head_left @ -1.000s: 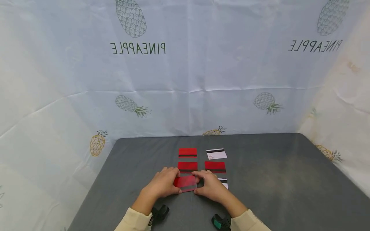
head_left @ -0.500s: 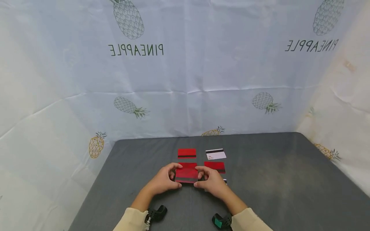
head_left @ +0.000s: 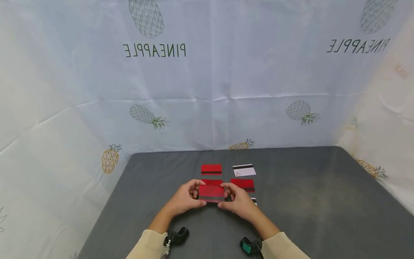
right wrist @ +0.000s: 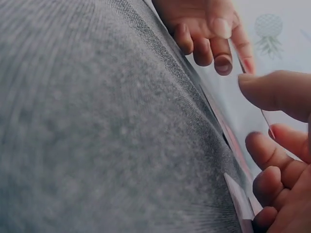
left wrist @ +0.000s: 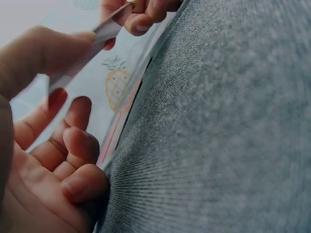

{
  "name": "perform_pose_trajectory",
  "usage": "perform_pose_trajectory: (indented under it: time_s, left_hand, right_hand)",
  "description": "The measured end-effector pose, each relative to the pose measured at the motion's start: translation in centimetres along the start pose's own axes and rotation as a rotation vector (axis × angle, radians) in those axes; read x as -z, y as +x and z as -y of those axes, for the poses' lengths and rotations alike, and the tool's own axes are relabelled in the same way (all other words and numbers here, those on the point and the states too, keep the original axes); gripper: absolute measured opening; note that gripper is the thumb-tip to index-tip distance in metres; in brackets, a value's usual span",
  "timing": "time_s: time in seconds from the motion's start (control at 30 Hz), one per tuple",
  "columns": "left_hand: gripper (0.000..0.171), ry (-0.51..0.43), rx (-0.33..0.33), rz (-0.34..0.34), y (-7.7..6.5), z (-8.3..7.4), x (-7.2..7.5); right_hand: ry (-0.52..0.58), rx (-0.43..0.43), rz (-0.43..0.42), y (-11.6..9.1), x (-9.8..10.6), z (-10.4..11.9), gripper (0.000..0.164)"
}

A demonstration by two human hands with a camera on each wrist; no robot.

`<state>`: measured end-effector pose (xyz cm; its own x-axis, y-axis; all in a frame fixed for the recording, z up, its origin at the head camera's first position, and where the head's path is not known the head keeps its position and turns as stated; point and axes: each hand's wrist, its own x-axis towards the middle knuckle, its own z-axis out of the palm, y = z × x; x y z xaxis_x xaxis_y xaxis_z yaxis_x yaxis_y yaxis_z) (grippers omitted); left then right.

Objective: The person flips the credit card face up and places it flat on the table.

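A red card with a dark stripe (head_left: pixel 211 194) is held up in front of me, overlapping another red card (head_left: pixel 211 182) behind it. At its left edge, my left hand (head_left: pixel 184 198) pinches it between thumb and forefinger. The opposite edge is pinched the same way by my right hand (head_left: pixel 240 202). Seen nearly edge-on, the held card (left wrist: pixel 85 56) stands off the tabletop in the left wrist view, the other left fingers loosely bent below. The right wrist view also shows the card's thin edge (right wrist: pixel 266 120) between thumb and forefinger.
Other striped cards lie on the dark grey table (head_left: pixel 300 208): a red one (head_left: pixel 211 169) and a white one (head_left: pixel 244 170) farthest back, a red one (head_left: pixel 243 185) nearer. My right hand partly hides another white card (head_left: pixel 254 200). A pineapple-print curtain (head_left: pixel 207 75) hangs behind.
Both hands have raised the red card from close to the table and moved it forward, so it now covers part of the red card behind it. The other cards stay put.
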<state>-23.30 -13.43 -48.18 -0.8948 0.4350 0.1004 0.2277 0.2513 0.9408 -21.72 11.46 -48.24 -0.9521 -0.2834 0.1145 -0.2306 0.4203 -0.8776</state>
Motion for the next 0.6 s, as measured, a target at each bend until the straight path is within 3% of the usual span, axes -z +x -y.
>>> perform_pose_trajectory:
  time_s: [0.13,0.27,0.6]
  left_hand:
    - [0.054,-0.049,-0.017,0.000,-0.1,-0.2,0.0]
    - [0.053,-0.076,-0.020,0.003,-0.2,-0.6,-0.3]
    - [0.050,-0.041,-0.039,0.023,-0.1,-1.8,-1.2]
  right_hand:
    - [-0.127,0.066,-0.054,-0.2,-0.2,0.3,0.055]
    - [-0.196,0.118,-0.050,-0.5,-0.3,0.5,0.053]
    - [-0.234,0.185,0.008,-0.9,-0.1,1.1,0.058]
